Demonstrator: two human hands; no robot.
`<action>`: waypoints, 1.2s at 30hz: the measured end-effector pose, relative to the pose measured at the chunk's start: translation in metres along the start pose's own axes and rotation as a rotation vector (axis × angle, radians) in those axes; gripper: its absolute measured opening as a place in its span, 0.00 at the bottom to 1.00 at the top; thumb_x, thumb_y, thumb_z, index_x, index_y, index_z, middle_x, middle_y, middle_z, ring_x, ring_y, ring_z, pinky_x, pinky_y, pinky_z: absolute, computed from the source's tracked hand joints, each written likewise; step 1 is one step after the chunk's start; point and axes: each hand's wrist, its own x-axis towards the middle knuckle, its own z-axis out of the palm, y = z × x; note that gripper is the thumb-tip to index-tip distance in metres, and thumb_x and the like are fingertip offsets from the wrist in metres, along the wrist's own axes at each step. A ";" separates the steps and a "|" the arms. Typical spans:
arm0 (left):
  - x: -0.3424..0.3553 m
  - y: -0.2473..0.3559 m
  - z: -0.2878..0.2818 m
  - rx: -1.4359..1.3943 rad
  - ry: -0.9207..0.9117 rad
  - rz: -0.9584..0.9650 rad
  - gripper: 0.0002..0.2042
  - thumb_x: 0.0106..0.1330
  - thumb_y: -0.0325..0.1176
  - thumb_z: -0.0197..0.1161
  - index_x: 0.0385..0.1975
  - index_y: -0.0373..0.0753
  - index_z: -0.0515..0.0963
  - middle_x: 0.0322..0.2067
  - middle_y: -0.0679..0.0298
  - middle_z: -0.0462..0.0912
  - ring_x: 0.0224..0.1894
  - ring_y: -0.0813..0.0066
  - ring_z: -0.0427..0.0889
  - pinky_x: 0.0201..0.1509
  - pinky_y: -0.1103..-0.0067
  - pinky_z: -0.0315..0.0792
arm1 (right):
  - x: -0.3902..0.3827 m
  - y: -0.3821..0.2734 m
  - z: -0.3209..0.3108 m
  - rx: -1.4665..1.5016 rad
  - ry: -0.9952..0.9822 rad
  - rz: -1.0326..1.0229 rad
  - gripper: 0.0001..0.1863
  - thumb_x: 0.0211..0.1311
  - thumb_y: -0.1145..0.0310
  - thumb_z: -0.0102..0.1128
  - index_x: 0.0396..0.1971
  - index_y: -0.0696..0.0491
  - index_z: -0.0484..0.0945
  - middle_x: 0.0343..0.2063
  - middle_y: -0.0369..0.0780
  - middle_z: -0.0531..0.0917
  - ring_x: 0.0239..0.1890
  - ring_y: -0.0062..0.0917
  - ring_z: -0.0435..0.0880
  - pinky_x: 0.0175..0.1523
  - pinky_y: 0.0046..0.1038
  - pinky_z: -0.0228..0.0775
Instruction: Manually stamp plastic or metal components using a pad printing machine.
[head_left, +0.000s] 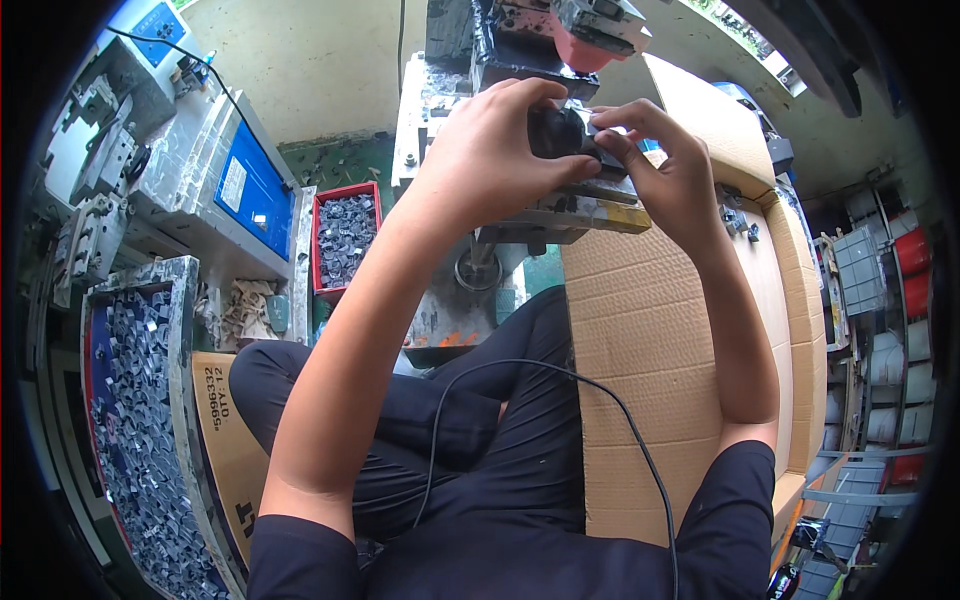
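Observation:
My left hand (490,150) reaches up to the machine with its fingers and thumb curved around a black rounded part (556,133). Beside it, my right hand (665,165) has thumb and index finger pinched close together at the black part's right side. Whatever small piece sits between those fingertips is too hidden to name. Both hands are just above the machine's metal work table (560,215). Over them hangs a pink printing pad (585,50) on a metal holder.
An open cardboard box (640,400) stands at my right, with a few small grey parts (738,222) on its flap. Red-rimmed bins of grey parts (346,240) (150,430) stand at left. A black cable (610,395) crosses my lap. Shelves of containers (885,350) line the far right.

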 end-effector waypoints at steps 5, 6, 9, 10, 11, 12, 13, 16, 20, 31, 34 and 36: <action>0.001 -0.001 0.000 0.011 0.024 0.019 0.38 0.53 0.56 0.81 0.61 0.40 0.81 0.54 0.52 0.87 0.58 0.60 0.86 0.64 0.67 0.78 | 0.003 0.002 0.003 -0.060 -0.020 -0.059 0.09 0.70 0.75 0.67 0.47 0.50 0.85 0.43 0.37 0.92 0.47 0.30 0.92 0.51 0.33 0.79; 0.001 -0.002 0.000 0.001 0.020 0.025 0.38 0.53 0.56 0.80 0.60 0.40 0.81 0.54 0.53 0.87 0.57 0.60 0.87 0.63 0.67 0.78 | 0.003 0.001 0.003 -0.064 -0.017 -0.056 0.09 0.70 0.74 0.67 0.47 0.49 0.85 0.44 0.37 0.92 0.48 0.30 0.92 0.52 0.34 0.79; 0.003 -0.002 0.000 -0.031 0.003 0.027 0.37 0.54 0.56 0.80 0.59 0.39 0.81 0.53 0.53 0.87 0.56 0.59 0.87 0.63 0.68 0.78 | 0.003 0.001 0.002 -0.070 -0.027 -0.047 0.08 0.71 0.73 0.66 0.47 0.49 0.85 0.45 0.38 0.92 0.49 0.31 0.92 0.53 0.35 0.79; 0.003 -0.003 0.001 -0.051 -0.011 0.027 0.36 0.54 0.56 0.80 0.59 0.39 0.82 0.53 0.52 0.87 0.56 0.59 0.87 0.62 0.68 0.78 | 0.003 0.001 0.001 -0.073 -0.035 -0.041 0.08 0.71 0.72 0.66 0.47 0.49 0.85 0.45 0.39 0.92 0.50 0.31 0.91 0.54 0.35 0.79; 0.003 -0.004 0.000 -0.052 -0.010 0.023 0.36 0.54 0.56 0.80 0.59 0.39 0.82 0.53 0.52 0.87 0.56 0.59 0.87 0.62 0.68 0.78 | 0.004 0.000 0.002 -0.072 -0.038 -0.042 0.08 0.71 0.72 0.66 0.47 0.49 0.85 0.45 0.39 0.92 0.50 0.31 0.91 0.54 0.35 0.79; 0.003 -0.006 0.000 -0.055 -0.005 0.042 0.35 0.55 0.56 0.80 0.58 0.39 0.82 0.53 0.52 0.87 0.55 0.59 0.87 0.63 0.68 0.78 | 0.004 -0.002 0.003 -0.057 -0.051 -0.040 0.07 0.72 0.72 0.66 0.47 0.50 0.85 0.46 0.40 0.92 0.51 0.32 0.91 0.56 0.36 0.79; 0.003 -0.006 -0.001 -0.059 0.001 0.061 0.35 0.55 0.56 0.79 0.58 0.38 0.83 0.53 0.52 0.87 0.55 0.59 0.88 0.63 0.68 0.78 | 0.004 -0.003 0.003 -0.043 -0.064 -0.037 0.07 0.72 0.72 0.66 0.47 0.51 0.85 0.46 0.40 0.92 0.51 0.33 0.91 0.57 0.37 0.79; 0.002 -0.005 -0.002 -0.076 -0.001 0.055 0.32 0.59 0.54 0.77 0.57 0.37 0.83 0.53 0.52 0.87 0.55 0.59 0.88 0.63 0.68 0.77 | 0.003 -0.006 0.003 -0.037 -0.081 0.016 0.08 0.71 0.73 0.65 0.48 0.54 0.84 0.48 0.42 0.91 0.53 0.34 0.90 0.59 0.39 0.79; 0.002 0.003 -0.005 -0.113 0.001 0.039 0.28 0.63 0.51 0.73 0.56 0.38 0.84 0.52 0.51 0.87 0.55 0.58 0.87 0.63 0.67 0.77 | 0.001 -0.011 -0.001 -0.087 -0.091 -0.047 0.09 0.72 0.76 0.63 0.49 0.56 0.83 0.51 0.45 0.89 0.56 0.37 0.88 0.60 0.39 0.78; 0.003 0.005 -0.003 -0.075 -0.007 -0.002 0.19 0.69 0.44 0.69 0.52 0.38 0.86 0.49 0.52 0.88 0.52 0.57 0.88 0.61 0.68 0.78 | -0.031 -0.036 0.002 -0.217 -0.105 -0.042 0.22 0.74 0.78 0.56 0.66 0.59 0.76 0.60 0.55 0.81 0.66 0.48 0.78 0.68 0.42 0.70; 0.004 0.005 -0.006 -0.118 -0.046 -0.044 0.18 0.70 0.43 0.67 0.52 0.37 0.86 0.49 0.51 0.88 0.51 0.59 0.89 0.60 0.70 0.78 | -0.043 -0.044 0.007 -0.267 -0.109 -0.006 0.25 0.75 0.76 0.57 0.69 0.60 0.73 0.62 0.57 0.79 0.68 0.52 0.76 0.71 0.44 0.67; 0.006 0.006 -0.005 -0.142 -0.042 -0.051 0.18 0.71 0.42 0.66 0.53 0.36 0.85 0.47 0.51 0.89 0.50 0.60 0.89 0.58 0.71 0.78 | -0.044 -0.049 0.006 -0.306 -0.105 -0.018 0.24 0.74 0.74 0.58 0.68 0.60 0.74 0.62 0.57 0.79 0.68 0.53 0.76 0.71 0.44 0.67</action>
